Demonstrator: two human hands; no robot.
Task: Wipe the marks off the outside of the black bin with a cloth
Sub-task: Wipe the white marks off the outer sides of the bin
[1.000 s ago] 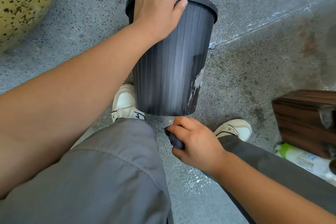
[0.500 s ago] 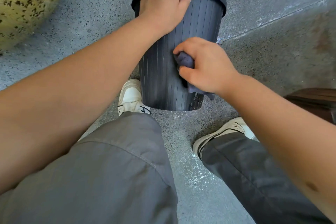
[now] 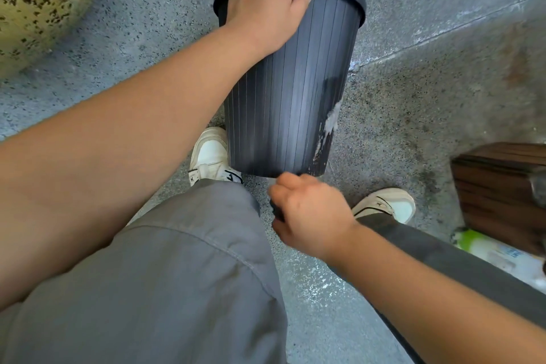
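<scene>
A black ribbed bin (image 3: 289, 97) stands on the speckled grey floor between my feet. Whitish scuffed marks (image 3: 329, 130) run down its lower right side. My left hand (image 3: 266, 0) grips the bin's rim from above, thumb on the outside wall. My right hand (image 3: 310, 213) is just below the bin's base, off the wall, its fingers curled round a bunched dark cloth (image 3: 276, 210) that mostly hides inside the fist.
A yellow speckled rounded object (image 3: 38, 3) sits at the upper left. A dark wooden box (image 3: 502, 192) stands at the right, with a green-and-white packet (image 3: 487, 248) beside it. My white shoes (image 3: 209, 156) flank the bin.
My right hand with the cloth has slid down the bin's wall from its middle to below the base. The left hand keeps its hold on the rim.
</scene>
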